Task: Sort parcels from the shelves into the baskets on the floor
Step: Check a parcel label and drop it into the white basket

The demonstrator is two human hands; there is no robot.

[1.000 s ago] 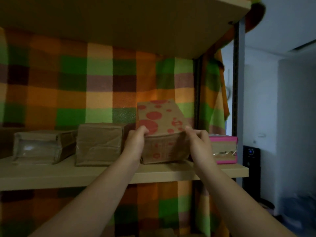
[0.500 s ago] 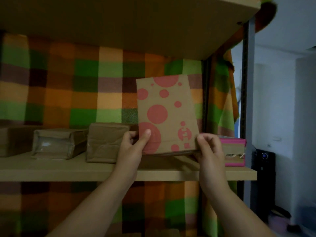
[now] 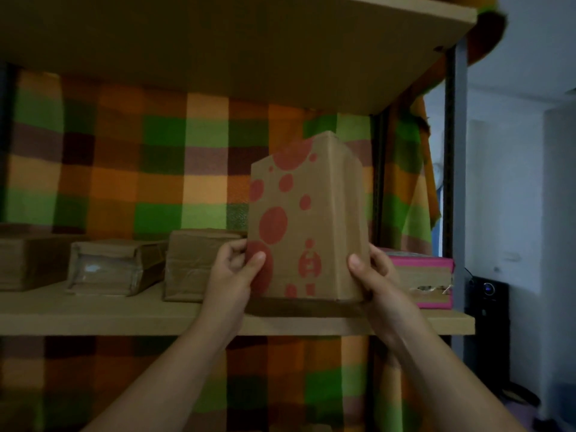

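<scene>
Two bare hands are being used to hold a tall brown cardboard box printed with red dots (image 3: 307,219) upright just above the front of the tan wooden shelf board (image 3: 93,316). Its long axis is being kept nearly vertical, the top leaning slightly away toward the orange-and-green checked cloth backdrop (image 3: 140,157), and one vertical corner edge is being turned toward the camera, so that the dotted face is being shown at left and a plain face at right. The left hand (image 3: 232,275) is being closed on the lower left edge, thumb pressed on a red dot; the right hand (image 3: 375,279) is being clamped on the lower right edge, thumb on the plain face. Whether the bottom is touching the board cannot be told. Three plain brown paper-wrapped parcels (image 3: 199,263) are lying flat on the board to the left, and a pink-edged flat carton (image 3: 420,282) is lying just beside the right hand.
</scene>
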